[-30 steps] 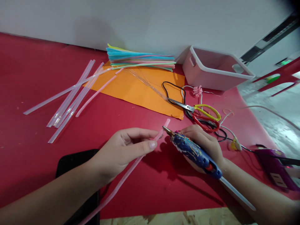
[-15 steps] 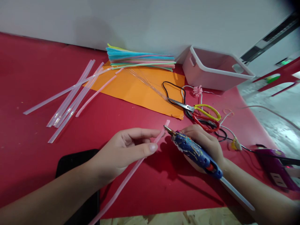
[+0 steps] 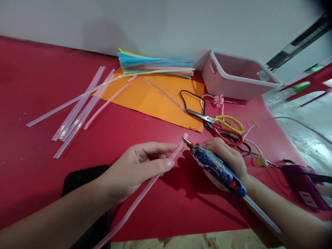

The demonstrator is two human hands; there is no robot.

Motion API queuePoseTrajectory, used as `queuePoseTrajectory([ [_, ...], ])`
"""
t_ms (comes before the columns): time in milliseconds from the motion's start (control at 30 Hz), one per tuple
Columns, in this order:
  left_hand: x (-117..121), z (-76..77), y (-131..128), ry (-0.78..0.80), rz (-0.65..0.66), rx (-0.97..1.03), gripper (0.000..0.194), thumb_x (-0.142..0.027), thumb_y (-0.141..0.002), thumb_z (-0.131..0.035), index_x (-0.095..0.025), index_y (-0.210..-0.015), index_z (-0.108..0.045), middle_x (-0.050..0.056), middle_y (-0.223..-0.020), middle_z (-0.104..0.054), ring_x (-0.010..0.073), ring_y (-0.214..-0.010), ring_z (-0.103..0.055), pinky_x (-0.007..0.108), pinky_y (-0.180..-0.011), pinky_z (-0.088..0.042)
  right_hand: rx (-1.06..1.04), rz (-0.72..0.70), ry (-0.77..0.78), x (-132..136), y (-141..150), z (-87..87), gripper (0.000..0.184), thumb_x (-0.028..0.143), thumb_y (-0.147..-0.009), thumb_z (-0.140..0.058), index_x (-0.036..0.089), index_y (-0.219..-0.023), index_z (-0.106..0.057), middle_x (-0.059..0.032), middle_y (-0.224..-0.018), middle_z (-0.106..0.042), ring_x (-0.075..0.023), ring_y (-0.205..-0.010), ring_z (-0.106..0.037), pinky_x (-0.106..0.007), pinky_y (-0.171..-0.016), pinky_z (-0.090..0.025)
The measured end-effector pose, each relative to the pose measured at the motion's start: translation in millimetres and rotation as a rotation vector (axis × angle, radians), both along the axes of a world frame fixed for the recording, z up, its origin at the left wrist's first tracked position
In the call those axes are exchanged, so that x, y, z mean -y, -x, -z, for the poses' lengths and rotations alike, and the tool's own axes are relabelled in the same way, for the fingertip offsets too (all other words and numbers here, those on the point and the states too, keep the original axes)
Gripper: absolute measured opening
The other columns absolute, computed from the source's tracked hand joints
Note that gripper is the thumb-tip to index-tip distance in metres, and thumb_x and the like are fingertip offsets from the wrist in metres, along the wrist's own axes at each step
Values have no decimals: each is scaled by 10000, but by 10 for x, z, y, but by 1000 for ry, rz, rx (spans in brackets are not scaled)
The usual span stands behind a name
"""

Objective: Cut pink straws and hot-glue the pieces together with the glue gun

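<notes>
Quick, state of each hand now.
Left hand: closed on a pink straw, pinched between thumb and fingers.
Right hand: closed around a blue glue gun, nozzle at the straw's tip.

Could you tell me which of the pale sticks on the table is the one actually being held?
The pink straw pinched in the left hand, its tip beside the glue gun nozzle. The loose glue sticks lie untouched at far left.

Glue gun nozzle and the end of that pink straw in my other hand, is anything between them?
Nothing visible. The glue gun in the right hand points its nozzle at the upper end of the pink straw pinched in the left hand; only bare red table lies behind them.
</notes>
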State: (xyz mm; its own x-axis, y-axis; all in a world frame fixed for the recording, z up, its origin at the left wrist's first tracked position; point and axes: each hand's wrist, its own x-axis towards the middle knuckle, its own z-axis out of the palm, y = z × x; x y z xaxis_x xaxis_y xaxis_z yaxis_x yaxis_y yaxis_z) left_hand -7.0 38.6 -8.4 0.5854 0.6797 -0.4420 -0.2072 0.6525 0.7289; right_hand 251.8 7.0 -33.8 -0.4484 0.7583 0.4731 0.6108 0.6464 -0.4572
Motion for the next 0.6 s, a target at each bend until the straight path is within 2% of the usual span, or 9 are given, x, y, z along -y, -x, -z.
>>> queuePoseTrajectory([
  [267, -10, 10, 2, 7, 9, 9, 185, -195, -736, -830, -297, -890, -825, -70, -650, -718, 12, -598, -591, 80, -604, -454, 2, -3, 11, -3, -13, 11, 171, 241, -873, -587, 212, -1041, -570, -77, -905, -641, -215, -807, -635, -355, -733, -505],
  [600, 1, 3, 7, 23, 1, 68, 198, -160, -746, -817, -279, -904, -824, -69, -634, -723, 7, -591, -607, 63, -592, -460, 3, 6, 19, -10, -7, -17, 158, 217, -851, -596, 217, -1007, -572, -70, -879, -647, -213, -780, -637, -352, -707, -506],
])
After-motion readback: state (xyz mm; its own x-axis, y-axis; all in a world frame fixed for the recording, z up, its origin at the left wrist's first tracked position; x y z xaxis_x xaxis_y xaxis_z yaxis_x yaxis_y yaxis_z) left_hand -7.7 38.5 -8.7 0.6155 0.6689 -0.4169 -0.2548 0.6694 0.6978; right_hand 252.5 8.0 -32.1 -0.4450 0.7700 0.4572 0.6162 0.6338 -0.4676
